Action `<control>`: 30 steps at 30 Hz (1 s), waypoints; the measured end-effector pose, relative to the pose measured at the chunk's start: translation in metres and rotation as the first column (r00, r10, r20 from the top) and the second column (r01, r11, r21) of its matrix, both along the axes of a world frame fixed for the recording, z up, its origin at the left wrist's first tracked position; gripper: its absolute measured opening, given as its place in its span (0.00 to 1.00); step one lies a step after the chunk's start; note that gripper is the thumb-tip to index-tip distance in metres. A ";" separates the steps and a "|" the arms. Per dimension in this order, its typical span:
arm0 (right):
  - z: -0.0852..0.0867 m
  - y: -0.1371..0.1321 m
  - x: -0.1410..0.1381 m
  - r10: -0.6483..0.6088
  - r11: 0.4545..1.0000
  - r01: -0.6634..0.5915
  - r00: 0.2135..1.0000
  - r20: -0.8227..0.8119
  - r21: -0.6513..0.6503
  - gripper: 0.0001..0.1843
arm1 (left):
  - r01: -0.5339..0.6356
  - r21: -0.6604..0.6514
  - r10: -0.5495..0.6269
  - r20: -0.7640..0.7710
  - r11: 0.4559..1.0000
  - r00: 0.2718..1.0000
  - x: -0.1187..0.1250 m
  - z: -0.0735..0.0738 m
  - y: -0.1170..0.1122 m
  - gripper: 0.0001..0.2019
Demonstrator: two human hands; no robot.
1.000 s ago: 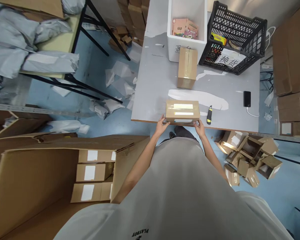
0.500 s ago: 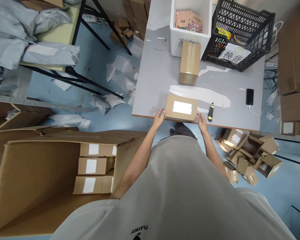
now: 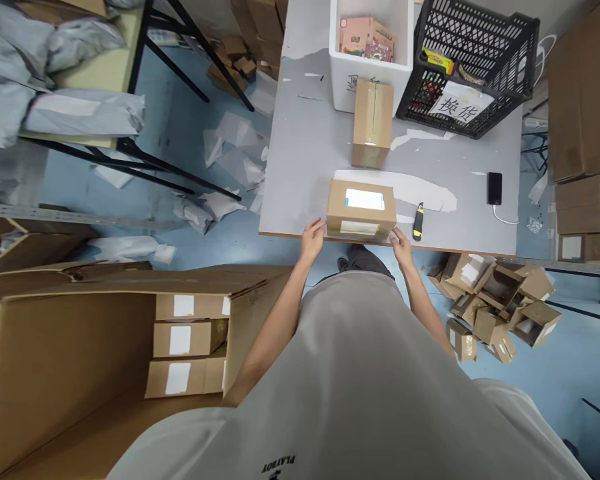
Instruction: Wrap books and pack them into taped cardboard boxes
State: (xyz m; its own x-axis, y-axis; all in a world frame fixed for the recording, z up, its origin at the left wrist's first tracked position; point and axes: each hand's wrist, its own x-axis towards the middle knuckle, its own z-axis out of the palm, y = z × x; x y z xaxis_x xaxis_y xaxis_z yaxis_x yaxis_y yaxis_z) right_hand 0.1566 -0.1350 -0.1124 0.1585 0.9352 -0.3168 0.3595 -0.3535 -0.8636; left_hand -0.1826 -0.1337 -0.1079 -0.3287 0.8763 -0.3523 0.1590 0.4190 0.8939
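A taped cardboard box [image 3: 335, 205] with a white label on its top sits at the table's front edge. Its near side shows a second pale label strip. My left hand [image 3: 313, 240] is at the box's lower left corner, fingertips against its side. At the lower right corner, my right hand [image 3: 401, 247] has its fingers on the edge. Together the hands grip the box from both sides. A yellow and black box cutter [image 3: 419, 222] lies just right of it. Behind stands another taped cardboard box [image 3: 373, 123].
At the table's back are a white bin [image 3: 343, 80] with small pink boxes and a black crate [image 3: 480, 63]. A phone [image 3: 495, 189] on a cable lies right. A large open carton [image 3: 70, 373] holding labelled boxes is at left; opened boxes [image 3: 500, 293] heap on the floor at right.
The box between my hands has tipped, so its near side with the pale strip now shows below the top. Both hands stay at its corners. The view has shifted slightly.
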 end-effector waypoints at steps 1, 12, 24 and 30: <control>0.008 0.007 0.002 -0.017 1.000 0.017 1.000 -0.015 0.011 0.35 | 0.013 0.053 -0.013 -0.009 0.999 1.000 -0.001 0.007 0.005 0.18; 0.056 0.046 -0.005 -0.048 0.994 0.051 0.998 -0.039 0.102 0.36 | 0.047 0.154 -0.039 -0.052 0.987 0.998 -0.004 0.035 0.037 0.17; 0.005 0.037 0.023 0.078 0.995 -0.078 0.997 0.002 -0.066 0.32 | 0.076 -0.122 -0.073 0.034 0.990 0.997 -0.022 -0.027 0.014 0.25; -0.008 0.029 0.017 0.125 0.978 -0.139 0.988 -0.093 -0.158 0.39 | 0.205 -0.134 -0.195 0.086 0.970 0.977 -0.012 -0.037 0.009 0.42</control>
